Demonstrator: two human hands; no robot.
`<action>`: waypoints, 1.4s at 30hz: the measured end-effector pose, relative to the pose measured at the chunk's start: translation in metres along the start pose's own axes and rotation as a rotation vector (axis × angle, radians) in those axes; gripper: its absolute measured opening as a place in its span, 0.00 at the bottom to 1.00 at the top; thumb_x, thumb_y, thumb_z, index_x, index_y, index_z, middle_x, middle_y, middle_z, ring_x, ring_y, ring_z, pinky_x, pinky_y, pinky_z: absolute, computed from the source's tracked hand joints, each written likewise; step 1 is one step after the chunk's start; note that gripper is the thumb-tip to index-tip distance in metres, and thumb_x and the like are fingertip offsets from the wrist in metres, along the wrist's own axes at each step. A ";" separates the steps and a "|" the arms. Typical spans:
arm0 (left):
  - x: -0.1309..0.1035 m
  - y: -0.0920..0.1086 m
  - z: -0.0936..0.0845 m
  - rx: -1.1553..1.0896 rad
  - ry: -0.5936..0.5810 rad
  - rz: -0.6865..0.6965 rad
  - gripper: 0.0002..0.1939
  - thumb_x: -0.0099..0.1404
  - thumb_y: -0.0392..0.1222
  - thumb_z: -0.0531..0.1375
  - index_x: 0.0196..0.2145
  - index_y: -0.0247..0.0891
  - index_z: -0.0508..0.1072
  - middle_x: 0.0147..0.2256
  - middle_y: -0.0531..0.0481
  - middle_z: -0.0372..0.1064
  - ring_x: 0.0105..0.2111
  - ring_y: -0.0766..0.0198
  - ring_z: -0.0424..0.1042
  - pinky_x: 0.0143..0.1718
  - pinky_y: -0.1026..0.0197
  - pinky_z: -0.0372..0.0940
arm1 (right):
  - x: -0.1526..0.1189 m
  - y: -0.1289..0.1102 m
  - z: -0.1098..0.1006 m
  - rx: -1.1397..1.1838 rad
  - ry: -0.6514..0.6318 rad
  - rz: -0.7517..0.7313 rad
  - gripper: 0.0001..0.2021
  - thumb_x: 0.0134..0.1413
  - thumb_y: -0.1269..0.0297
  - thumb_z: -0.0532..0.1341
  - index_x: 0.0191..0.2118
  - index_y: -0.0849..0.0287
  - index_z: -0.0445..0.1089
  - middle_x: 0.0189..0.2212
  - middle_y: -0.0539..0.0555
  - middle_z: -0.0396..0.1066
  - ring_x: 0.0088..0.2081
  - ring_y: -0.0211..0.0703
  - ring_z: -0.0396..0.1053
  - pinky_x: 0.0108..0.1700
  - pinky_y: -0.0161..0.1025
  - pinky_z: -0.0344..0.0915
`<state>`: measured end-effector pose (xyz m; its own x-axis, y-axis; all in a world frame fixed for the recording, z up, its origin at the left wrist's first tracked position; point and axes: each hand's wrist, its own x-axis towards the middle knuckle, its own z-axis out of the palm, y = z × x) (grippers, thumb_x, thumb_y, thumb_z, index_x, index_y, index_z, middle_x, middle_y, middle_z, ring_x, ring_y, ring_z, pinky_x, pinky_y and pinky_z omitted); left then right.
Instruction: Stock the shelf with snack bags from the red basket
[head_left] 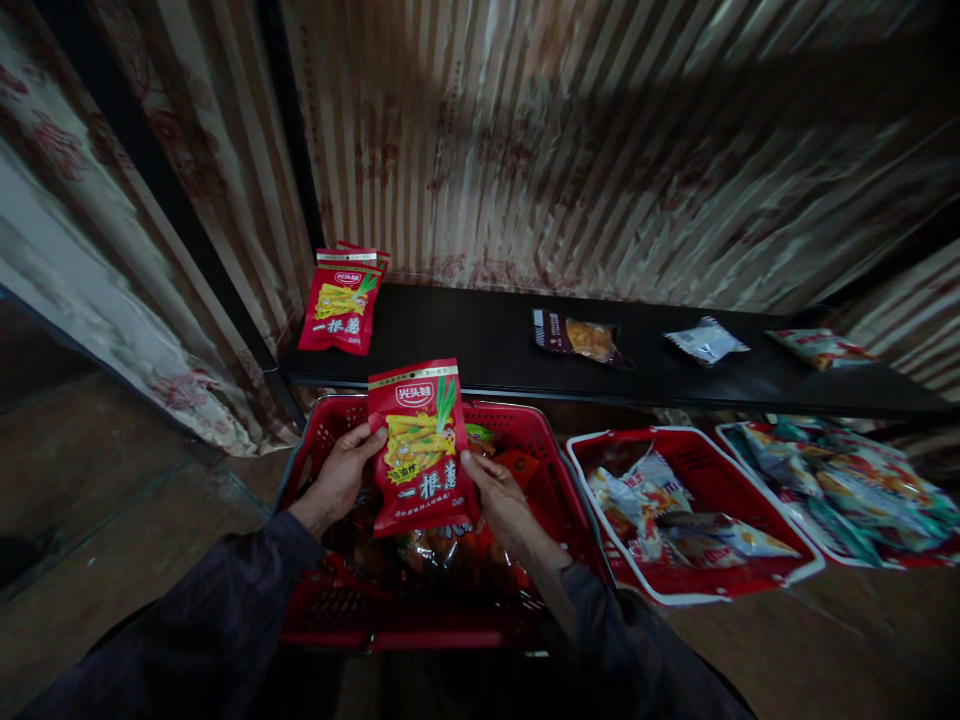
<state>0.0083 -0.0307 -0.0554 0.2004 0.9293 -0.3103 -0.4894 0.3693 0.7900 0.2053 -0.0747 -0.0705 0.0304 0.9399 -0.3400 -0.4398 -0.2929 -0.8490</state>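
Left hand (341, 478) and right hand (501, 492) both have the bag (420, 455), one at each side, thumbs pressed on its front! Biggest first: the black shelf (465, 340) runs across behind, with matching packs (341, 312) at its left end. Next size down, the red basket (442, 640), and here's the bag held up over it, front showing, label right way up. Now the bag itself: looks light, a thin, glossy film, probably with brittle snack sticks inside, so it should flex easily and could slip under a slack thumb. Squeeze the middle hard and the contents may well snap! Down to the smallest parts, the safest holds: pinch the flat top seal (412, 374) or both side edges, lightly, leaving the belly unpressed.
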 end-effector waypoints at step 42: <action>-0.012 -0.011 0.001 0.194 -0.255 -0.112 0.18 0.52 0.47 0.67 0.40 0.36 0.76 0.40 0.45 0.76 0.39 0.55 0.74 0.42 0.58 0.65 | -0.001 -0.017 0.004 0.165 0.191 -0.052 0.15 0.32 0.56 0.73 0.29 0.57 0.75 0.26 0.53 0.78 0.34 0.53 0.76 0.38 0.48 0.72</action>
<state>0.0122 -0.0458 -0.0605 0.4616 0.8425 -0.2776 -0.2868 0.4379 0.8520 0.2096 -0.0701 -0.0539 0.2191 0.8984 -0.3807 -0.5730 -0.1974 -0.7954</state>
